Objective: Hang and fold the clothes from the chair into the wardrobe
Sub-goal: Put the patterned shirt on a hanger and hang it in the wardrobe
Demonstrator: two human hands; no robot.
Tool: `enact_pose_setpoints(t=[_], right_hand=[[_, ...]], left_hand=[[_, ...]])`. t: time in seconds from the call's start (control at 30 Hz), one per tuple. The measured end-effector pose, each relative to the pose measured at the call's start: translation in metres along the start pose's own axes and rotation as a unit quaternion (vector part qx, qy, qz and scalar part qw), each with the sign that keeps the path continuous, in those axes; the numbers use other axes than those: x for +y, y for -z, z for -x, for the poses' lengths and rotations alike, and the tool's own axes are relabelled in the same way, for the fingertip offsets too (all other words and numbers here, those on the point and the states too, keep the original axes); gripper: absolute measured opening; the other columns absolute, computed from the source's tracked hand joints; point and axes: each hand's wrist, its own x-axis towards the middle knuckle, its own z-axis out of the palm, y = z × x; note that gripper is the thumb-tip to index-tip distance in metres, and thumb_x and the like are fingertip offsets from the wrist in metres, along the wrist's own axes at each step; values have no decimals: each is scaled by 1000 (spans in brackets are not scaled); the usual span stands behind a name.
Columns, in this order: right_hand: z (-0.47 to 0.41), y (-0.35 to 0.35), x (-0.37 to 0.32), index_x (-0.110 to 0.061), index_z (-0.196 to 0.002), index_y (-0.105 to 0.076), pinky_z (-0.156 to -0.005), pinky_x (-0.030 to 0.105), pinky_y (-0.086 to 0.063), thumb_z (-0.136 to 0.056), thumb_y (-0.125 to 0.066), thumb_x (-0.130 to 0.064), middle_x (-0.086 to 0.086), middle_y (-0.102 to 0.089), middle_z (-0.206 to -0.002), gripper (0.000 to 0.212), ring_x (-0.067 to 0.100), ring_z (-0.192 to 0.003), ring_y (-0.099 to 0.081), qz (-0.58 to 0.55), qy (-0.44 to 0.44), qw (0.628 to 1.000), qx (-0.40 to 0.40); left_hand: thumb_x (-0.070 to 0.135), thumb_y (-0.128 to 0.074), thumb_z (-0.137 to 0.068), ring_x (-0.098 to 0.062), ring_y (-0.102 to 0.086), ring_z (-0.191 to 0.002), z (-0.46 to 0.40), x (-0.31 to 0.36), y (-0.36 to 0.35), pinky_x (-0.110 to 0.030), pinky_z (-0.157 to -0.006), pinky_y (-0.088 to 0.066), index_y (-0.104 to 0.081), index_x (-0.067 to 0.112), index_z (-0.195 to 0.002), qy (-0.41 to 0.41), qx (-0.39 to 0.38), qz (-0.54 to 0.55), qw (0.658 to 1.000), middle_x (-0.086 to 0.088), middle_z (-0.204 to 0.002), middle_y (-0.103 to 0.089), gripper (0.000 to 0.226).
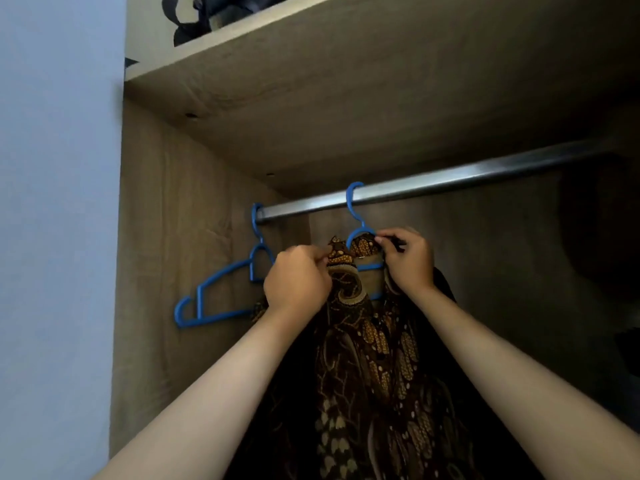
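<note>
- I see the brown patterned shirt (367,358) hanging on a blue hanger (358,216) whose hook sits over the wardrobe's metal rail (450,178).
- My left hand (298,282) pinches the left side of the shirt's collar, fingers curled on the fabric.
- My right hand (408,258) pinches the collar's right side, just beside the hanger's neck.
- The two hands sit close together, each clamped on cloth, not touching each other.
- A second blue hanger (221,289) hangs bare at the rail's left end, tilted against the wardrobe wall (166,237).
- Dark items (194,19) lie on the shelf (311,81) above.
</note>
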Motion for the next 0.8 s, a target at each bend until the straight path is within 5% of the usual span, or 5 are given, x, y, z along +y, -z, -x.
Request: enact_pose_setpoints(t=[0.2, 0.3, 0.47, 0.6, 0.8], right_hand=[[7, 4, -12, -17, -94, -73, -81, 47, -53, -84, -65, -21, -5, -62, -91, 13, 19, -89, -63, 25, 18, 999, 15], [20, 0, -35, -13, -99, -73, -88, 41, -52, -86, -62, -19, 0, -65, -102, 18, 19, -98, -62, 10, 112, 993, 33], [32, -17, -96, -8, -106, -71, -84, 25, -50, -89, -57, -3, 4, -70, -100, 23, 16, -96, -63, -28, 255, 961, -101], [35, -32, -120, -15, -107, -71, -79, 33, -54, -91, -55, -11, -4, -72, -93, 23, 13, -88, -66, 17, 187, 946, -263], [38, -47, -135, -24, -104, -69, -76, 33, -53, -81, -71, -43, -5, -68, -87, 30, 18, -91, -63, 222, 110, 908, -338]], left_hand=[[16, -49, -93, -22, -56, -116, 5, -12, 1, -27, -97, -45, -59, 25, -127, -39, -59, 62, 996, -2, -124, -63, 36], [7, -49, -92, -18, -54, -119, 13, -17, 10, -13, -89, -34, -57, 18, -129, -53, -91, 72, 992, -2, -125, -63, 39], [13, -48, -88, -26, -60, -110, 24, -36, 22, -37, -95, -47, -63, 17, -120, -20, -21, 21, 999, -6, -116, -67, 35], [3, -49, -82, -33, -58, -102, 35, -52, 42, -43, -89, -47, -66, 8, -110, 2, 109, -17, 994, -14, -106, -65, 34], [-5, -52, -77, -34, -55, -99, 50, -62, 59, -33, -77, -42, -68, 5, -104, -12, 177, -34, 984, -14, -103, -61, 33]])
